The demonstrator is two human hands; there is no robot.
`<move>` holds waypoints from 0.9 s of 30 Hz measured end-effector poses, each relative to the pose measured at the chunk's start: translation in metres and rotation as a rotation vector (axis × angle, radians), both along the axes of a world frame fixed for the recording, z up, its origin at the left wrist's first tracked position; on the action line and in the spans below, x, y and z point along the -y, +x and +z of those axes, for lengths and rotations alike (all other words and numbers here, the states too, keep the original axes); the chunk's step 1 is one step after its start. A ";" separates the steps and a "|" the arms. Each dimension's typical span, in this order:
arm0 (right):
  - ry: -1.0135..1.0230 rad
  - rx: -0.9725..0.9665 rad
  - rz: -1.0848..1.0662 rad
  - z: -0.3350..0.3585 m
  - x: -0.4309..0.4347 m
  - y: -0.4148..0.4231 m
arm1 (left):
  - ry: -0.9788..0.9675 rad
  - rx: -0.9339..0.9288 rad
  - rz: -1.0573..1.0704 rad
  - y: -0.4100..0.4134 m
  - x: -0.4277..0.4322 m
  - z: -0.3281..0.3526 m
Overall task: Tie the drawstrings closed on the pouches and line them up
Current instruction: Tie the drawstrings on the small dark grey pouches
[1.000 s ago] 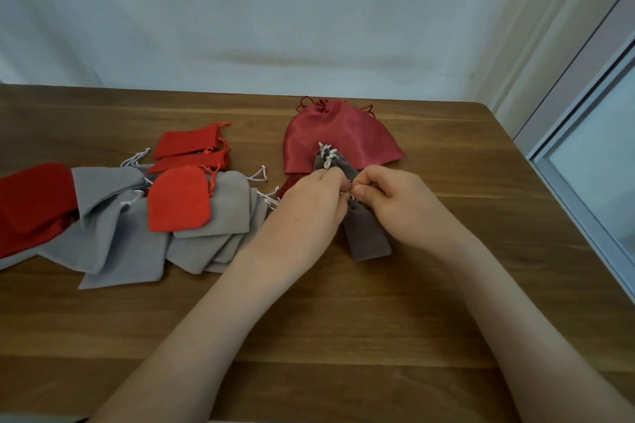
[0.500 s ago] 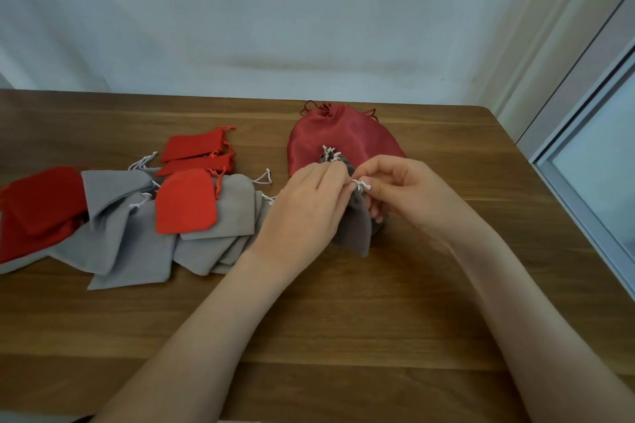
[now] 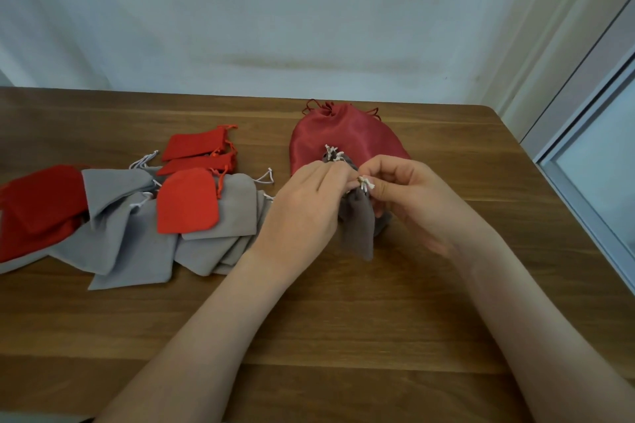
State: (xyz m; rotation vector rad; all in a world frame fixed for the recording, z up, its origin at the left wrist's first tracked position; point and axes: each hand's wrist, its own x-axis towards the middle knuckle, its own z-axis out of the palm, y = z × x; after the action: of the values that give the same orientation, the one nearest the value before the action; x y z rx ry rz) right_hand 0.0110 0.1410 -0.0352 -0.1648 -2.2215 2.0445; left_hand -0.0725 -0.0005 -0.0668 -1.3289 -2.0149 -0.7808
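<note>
Wooden table (image 3: 343, 319) holds a loose pile of grey & red pouches (image 3: 137, 216) at left; centre, left hand (image 3: 305, 213) grips the neck of a taupe pouch (image 3: 359, 230), w/ right hand (image 3: 412, 196) pinching its white drawstring (image 3: 366, 184). Pouch looks light, soft, floppy: best held at gathered neck.

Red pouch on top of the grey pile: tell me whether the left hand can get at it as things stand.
Probably yes: the red pouch lies uncovered on the grey pouches, beside the left hand with nothing between. That hand must first release the taupe pouch it grips.
</note>
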 end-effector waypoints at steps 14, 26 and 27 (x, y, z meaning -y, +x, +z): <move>-0.104 -0.163 0.041 0.005 0.009 0.002 | 0.308 0.056 0.010 0.012 0.000 0.010; -0.175 -0.143 0.031 0.006 0.019 0.000 | 0.203 -0.123 -0.025 0.002 0.005 0.007; -0.142 -0.133 0.010 0.005 0.018 0.000 | 0.200 -0.135 -0.018 0.002 0.005 0.006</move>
State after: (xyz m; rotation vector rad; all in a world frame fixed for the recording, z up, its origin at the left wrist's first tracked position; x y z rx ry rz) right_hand 0.0105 0.1230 -0.0306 -0.0292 -2.0053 2.1516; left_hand -0.0707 -0.0051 -0.0603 -1.2513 -1.7726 -0.8530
